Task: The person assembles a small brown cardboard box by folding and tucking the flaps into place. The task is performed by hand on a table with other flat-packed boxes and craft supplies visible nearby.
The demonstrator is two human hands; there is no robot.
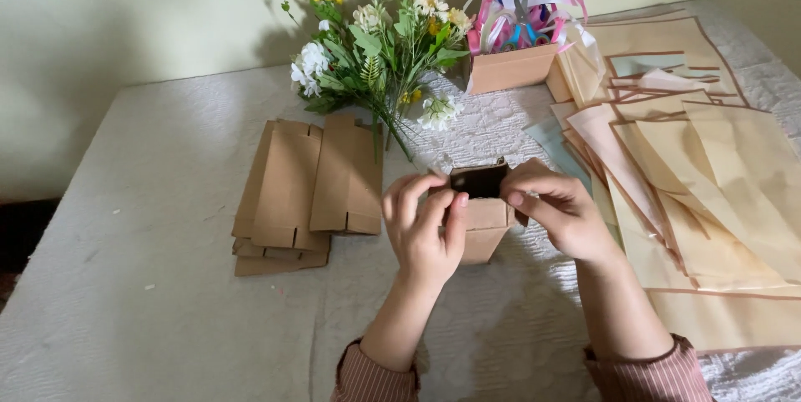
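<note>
Here, both hands are meeting over a small brown cardboard box [482, 220] that is standing near the middle of the counter [150, 302], its dark open top facing up. The left hand [424, 227] is pinching the box's near-left rim, fingers and thumb closed on the card, while the right hand [559, 208] is gripping the right edge, fingers curled around it. To the left, just beside the left hand, a stack of flattened brown box blanks [304, 189] is lying flat, its edges roughly parallel to the counter's far edge. Wide bare room is spreading left of that stack and along the near edge. To the right, overlapping sheets of cream paper with brown borders [709, 176] are crowding the counter out to its right edge, leaving little free space there. Behind the box, a bunch of white and yellow flowers [375, 51] is lying near the wall, and beside it another brown box holding coloured ribbons [516, 43] is standing upright.
</note>
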